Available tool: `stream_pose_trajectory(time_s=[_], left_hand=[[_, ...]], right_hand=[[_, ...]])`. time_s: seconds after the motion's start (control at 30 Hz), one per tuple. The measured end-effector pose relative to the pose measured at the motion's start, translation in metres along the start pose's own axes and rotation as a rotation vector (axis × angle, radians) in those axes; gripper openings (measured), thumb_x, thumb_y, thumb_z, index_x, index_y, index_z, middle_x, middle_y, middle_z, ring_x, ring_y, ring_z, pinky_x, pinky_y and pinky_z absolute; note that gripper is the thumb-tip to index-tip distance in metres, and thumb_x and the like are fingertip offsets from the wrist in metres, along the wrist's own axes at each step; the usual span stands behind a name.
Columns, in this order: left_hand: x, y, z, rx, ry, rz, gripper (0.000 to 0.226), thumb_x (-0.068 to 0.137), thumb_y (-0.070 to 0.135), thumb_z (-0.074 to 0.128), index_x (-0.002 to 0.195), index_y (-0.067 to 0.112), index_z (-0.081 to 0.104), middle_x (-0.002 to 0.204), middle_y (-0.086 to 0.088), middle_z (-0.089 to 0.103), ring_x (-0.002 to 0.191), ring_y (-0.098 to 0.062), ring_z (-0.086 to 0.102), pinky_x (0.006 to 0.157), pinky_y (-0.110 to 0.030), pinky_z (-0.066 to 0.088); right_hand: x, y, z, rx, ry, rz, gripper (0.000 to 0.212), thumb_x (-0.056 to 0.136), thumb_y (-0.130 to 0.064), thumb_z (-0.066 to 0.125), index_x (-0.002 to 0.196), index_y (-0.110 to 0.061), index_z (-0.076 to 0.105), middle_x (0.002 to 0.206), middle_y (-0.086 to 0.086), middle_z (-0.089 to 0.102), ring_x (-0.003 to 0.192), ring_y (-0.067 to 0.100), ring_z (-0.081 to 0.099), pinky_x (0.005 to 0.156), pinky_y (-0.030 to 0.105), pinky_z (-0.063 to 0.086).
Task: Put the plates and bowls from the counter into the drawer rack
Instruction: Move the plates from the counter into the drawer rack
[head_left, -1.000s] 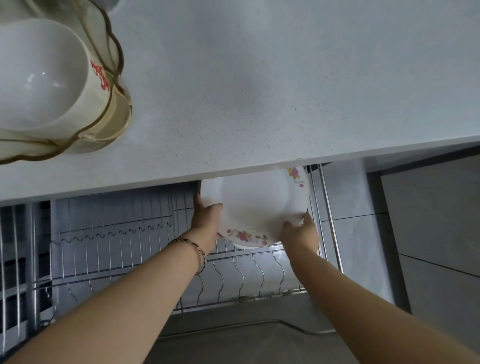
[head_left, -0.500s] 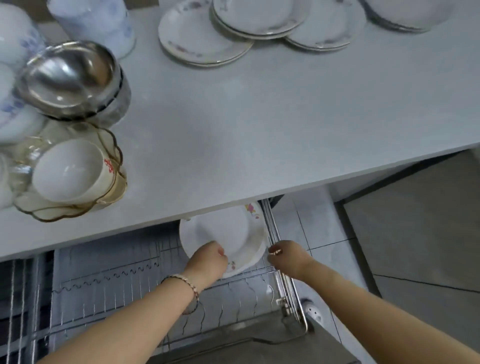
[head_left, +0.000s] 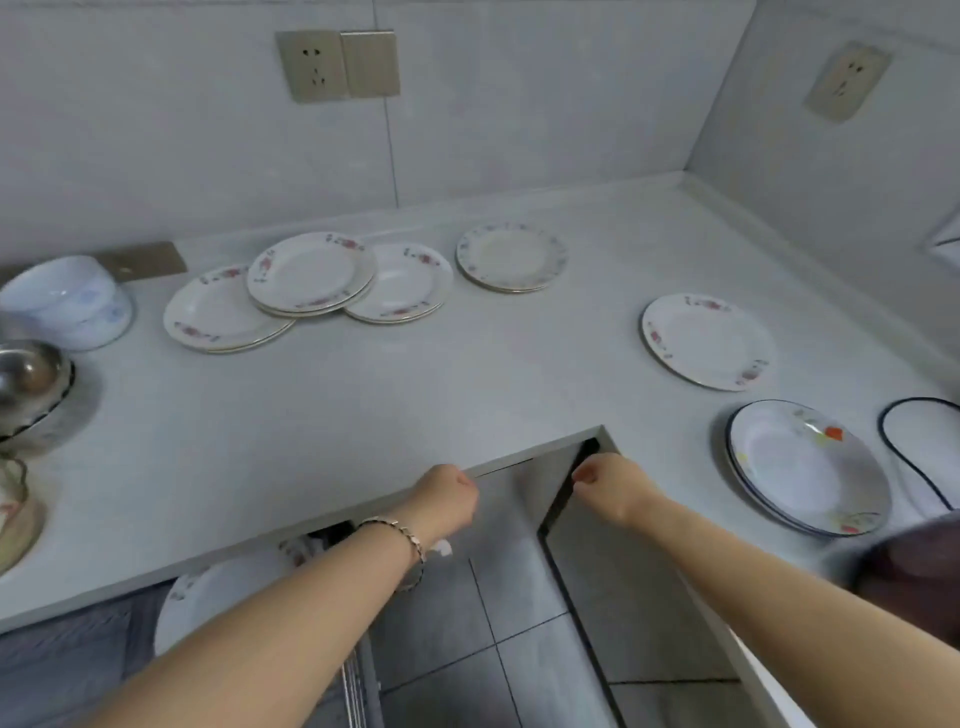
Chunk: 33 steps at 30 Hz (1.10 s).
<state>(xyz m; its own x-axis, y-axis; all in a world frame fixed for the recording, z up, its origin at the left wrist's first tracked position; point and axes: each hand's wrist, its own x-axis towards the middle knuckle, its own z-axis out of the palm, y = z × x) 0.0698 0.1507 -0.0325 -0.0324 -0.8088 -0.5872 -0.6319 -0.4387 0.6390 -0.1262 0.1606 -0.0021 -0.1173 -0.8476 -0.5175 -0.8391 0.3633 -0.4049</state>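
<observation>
Racked plate (head_left: 228, 597): white, small floral marks at its rim; stands on edge in the drawer rack (head_left: 358, 686) under the surface's front edge, mostly hidden by the left forearm.
Plate cluster (head_left: 311, 280): three overlapping white stacks, red floral rims, near the surface's back edge.
Plate pair (head_left: 511, 257): white, faint patterned rim, back centre.
Single plate (head_left: 706, 340): white, gilt rim, red flowers, toward the right side.
Blue-rimmed plates (head_left: 808, 467): stacked, flower print, right front edge.
Bowls (head_left: 67, 301): white-blue stack, back-left; steel bowl (head_left: 31, 379) at left edge.
Left hand (head_left: 447, 501): loosely fisted, empty, at the surface's front edge; bracelet (head_left: 400, 540) on wrist.
Right hand (head_left: 608, 486): fingers curled, empty, at the inner corner.
</observation>
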Motion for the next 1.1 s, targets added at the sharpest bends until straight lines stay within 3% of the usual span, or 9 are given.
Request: stream_pose_trajectory(time_s=[0.2,0.33,0.47,0.63,0.73,0.8,0.87,0.97,1.1], left_hand=[[0.012,0.116,0.043,-0.067,-0.042,0.089,0.030,0.090,0.003,0.043,0.063,0.014,0.048,0.069,-0.005,0.055,0.062,-0.019,0.055,0.051,-0.019,0.044],[0.044,0.166,0.069,-0.055,-0.066,0.119,0.021,0.091,0.005,0.041,0.074,0.011,0.053,0.088,-0.015,0.063,0.081,-0.024,0.061,0.063,-0.023,0.044],[0.098,0.197,0.094,-0.076,-0.126,0.090,0.029,0.091,0.005,0.038,0.065,0.017,0.045,0.077,-0.007,0.056,0.064,-0.018,0.056,0.041,-0.015,0.040],[0.193,0.239,0.118,0.004,-0.236,0.037,0.016,0.089,0.010,0.040,0.102,0.012,0.051,0.104,-0.012,0.060,0.089,-0.025,0.064,0.062,-0.026,0.045],[0.241,0.261,0.132,0.048,-0.272,-0.018,0.049,0.087,0.014,0.045,0.135,0.012,0.035,0.124,-0.018,0.058,0.113,-0.034,0.060,0.091,-0.038,0.050],[0.268,0.273,0.142,0.011,-0.270,-0.022,0.058,0.086,0.013,0.047,0.140,0.012,0.026,0.120,-0.018,0.058,0.115,-0.038,0.059,0.094,-0.042,0.049],[0.294,0.282,0.152,-0.069,-0.280,-0.039,0.059,0.085,0.016,0.051,0.139,0.016,0.028,0.118,-0.014,0.059,0.112,-0.037,0.060,0.092,-0.038,0.051],[0.326,0.284,0.168,-0.141,-0.319,-0.032,0.032,0.080,0.018,0.062,0.110,0.012,0.054,0.111,-0.010,0.067,0.098,-0.030,0.067,0.086,-0.047,0.057],[0.327,0.284,0.165,-0.199,-0.337,-0.068,0.025,0.082,0.005,0.061,0.107,0.007,0.055,0.107,-0.013,0.067,0.094,-0.029,0.068,0.063,-0.036,0.061]], right_hand=[[0.031,0.058,-0.089,0.156,0.126,0.094,0.031,0.086,-0.010,0.048,0.113,-0.004,0.063,0.117,0.019,0.066,0.107,0.033,0.062,0.094,0.036,0.050],[0.070,0.089,-0.122,0.172,0.183,0.188,0.028,0.084,-0.005,0.044,0.102,-0.002,0.066,0.102,0.018,0.069,0.101,0.032,0.065,0.077,0.027,0.047],[0.122,0.116,-0.142,0.165,0.206,0.311,0.024,0.084,-0.005,0.044,0.097,-0.003,0.064,0.093,0.014,0.060,0.093,0.030,0.060,0.068,0.025,0.043],[0.194,0.150,-0.169,0.300,0.308,0.459,0.044,0.089,-0.010,0.046,0.132,-0.003,0.048,0.133,0.019,0.052,0.124,0.034,0.049,0.101,0.033,0.040],[0.226,0.172,-0.185,0.357,0.340,0.591,0.055,0.088,-0.016,0.049,0.140,-0.008,0.035,0.138,0.020,0.039,0.122,0.039,0.047,0.103,0.043,0.042],[0.237,0.182,-0.193,0.385,0.317,0.711,0.056,0.089,-0.016,0.051,0.141,-0.007,0.032,0.139,0.021,0.032,0.122,0.042,0.045,0.101,0.044,0.041],[0.248,0.194,-0.197,0.399,0.302,0.790,0.053,0.091,-0.018,0.049,0.139,-0.003,0.032,0.138,0.023,0.036,0.123,0.041,0.045,0.097,0.041,0.040],[0.263,0.214,-0.197,0.489,0.329,0.821,0.041,0.088,-0.011,0.050,0.125,0.008,0.048,0.118,0.025,0.058,0.108,0.039,0.059,0.084,0.037,0.048],[0.268,0.224,-0.188,0.618,0.385,0.799,0.027,0.087,-0.004,0.047,0.104,0.009,0.063,0.098,0.027,0.069,0.093,0.043,0.066,0.091,0.051,0.052]])
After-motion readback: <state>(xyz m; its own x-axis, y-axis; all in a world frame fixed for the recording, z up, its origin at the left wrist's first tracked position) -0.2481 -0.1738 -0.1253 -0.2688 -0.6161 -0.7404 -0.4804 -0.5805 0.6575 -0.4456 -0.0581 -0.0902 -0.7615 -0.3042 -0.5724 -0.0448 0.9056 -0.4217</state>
